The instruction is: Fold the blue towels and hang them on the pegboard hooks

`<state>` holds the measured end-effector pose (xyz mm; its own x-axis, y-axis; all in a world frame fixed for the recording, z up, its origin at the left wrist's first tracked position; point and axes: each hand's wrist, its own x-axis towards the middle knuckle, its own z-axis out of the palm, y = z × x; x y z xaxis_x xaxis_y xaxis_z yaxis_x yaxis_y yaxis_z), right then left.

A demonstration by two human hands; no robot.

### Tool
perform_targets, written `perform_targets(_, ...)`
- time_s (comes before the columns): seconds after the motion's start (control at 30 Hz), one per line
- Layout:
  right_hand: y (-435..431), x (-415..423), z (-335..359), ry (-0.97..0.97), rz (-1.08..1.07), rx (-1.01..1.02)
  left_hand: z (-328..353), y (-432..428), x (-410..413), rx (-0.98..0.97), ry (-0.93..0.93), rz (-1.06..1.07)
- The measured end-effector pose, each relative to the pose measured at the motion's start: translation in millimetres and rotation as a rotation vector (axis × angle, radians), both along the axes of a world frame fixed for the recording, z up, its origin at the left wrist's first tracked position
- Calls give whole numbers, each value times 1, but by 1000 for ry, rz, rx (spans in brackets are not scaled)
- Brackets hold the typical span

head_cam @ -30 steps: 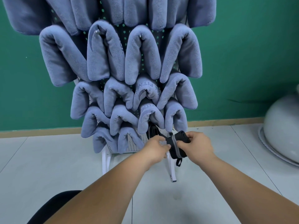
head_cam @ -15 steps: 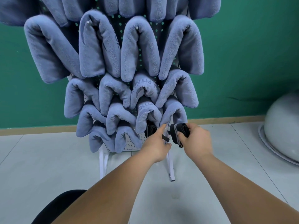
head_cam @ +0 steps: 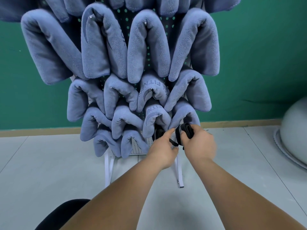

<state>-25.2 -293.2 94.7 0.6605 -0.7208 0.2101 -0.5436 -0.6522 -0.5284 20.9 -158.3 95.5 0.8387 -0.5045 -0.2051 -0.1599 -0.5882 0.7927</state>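
Observation:
Several folded blue towels (head_cam: 146, 47) hang in rows over the hooks of a white pegboard (head_cam: 139, 149) on a stand. At the board's lower right, my right hand (head_cam: 198, 145) grips a small rolled black strap (head_cam: 186, 130) just under the lowest right towel (head_cam: 184, 113). My left hand (head_cam: 163, 150) is beside it, its forefinger stretched toward the board and the other fingers curled around the strap's loose black end (head_cam: 173, 143). Another dark item (head_cam: 159, 132) hangs on the board behind my left forefinger.
The pegboard's white legs (head_cam: 109, 170) stand on a grey tiled floor before a green wall. A pale grey rounded object (head_cam: 294, 130) sits at the right edge. A black rounded shape (head_cam: 64, 213) shows at the bottom left.
Both hands have risen with the black strap toward the lowest right towel. The view has moved closer to the board. My left forefinger has stretched out.

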Motion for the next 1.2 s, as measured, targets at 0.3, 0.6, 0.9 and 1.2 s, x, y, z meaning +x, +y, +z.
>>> perform_targets(0.3,-2,3,-16,120,25,30,-3,0,7,8,-43,25)
perform_targets(0.6,-7,20,-27,273,117,-12,-17,8,10,140,-69,-17)
perform_targets(0.9,-10,23,-25,435,146,25,-17,33,15,170,-38,-111)
perform_targets(1.2,5,-22,3,720,371,54,3,57,2,213,-67,-151)
